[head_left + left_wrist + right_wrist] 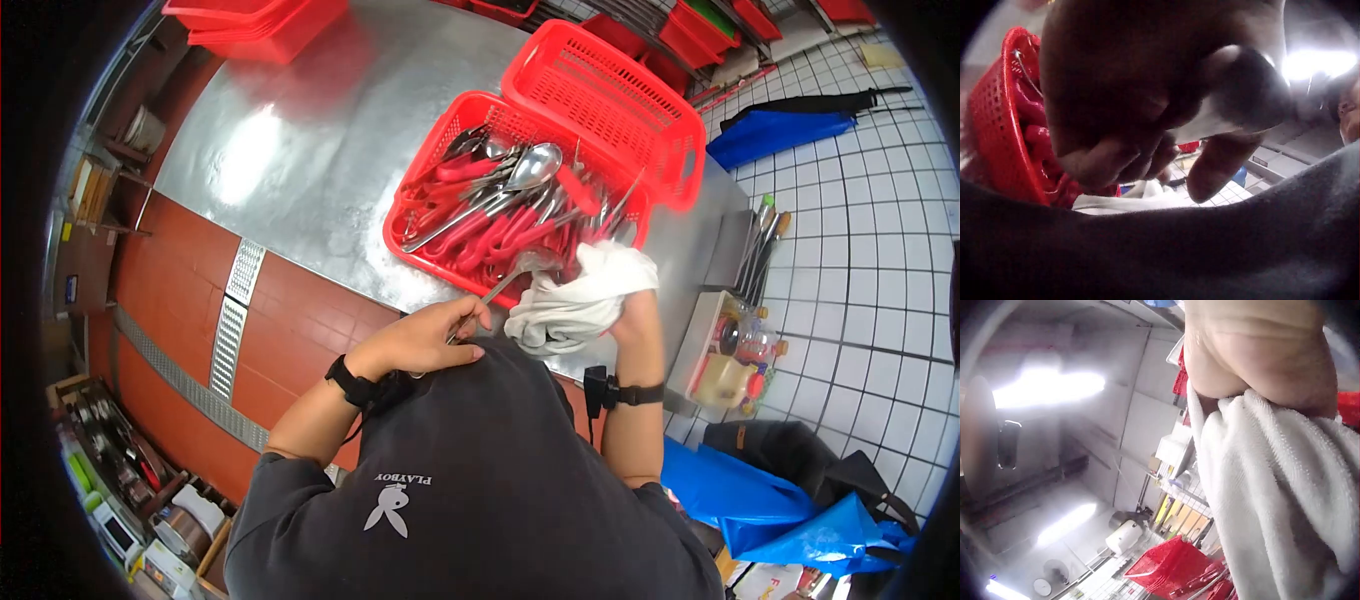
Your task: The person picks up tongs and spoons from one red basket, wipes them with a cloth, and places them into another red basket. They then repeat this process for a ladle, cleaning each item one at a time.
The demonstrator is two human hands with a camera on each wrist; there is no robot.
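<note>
In the head view a red basket (400, 215) on the steel table holds many metal spoons and red-handled utensils. My left hand (425, 335) grips the handle of a metal ladle or spoon (495, 290), whose bowl lies at the basket's near edge beside the cloth. My right hand (632, 318) holds a bunched white cloth (575, 300), which hangs over the basket's near right corner. In the left wrist view the dark left hand (1160, 94) has curled fingers. The right wrist view shows the right hand (1260, 356) above the cloth (1272, 481).
A second red basket (610, 100) stands tilted behind the full one. Red bins (270, 30) are at the table's far left. Bottles (735, 370) and a utensil holder (735, 250) stand along the tiled wall at right, with blue bags (750, 490) below them.
</note>
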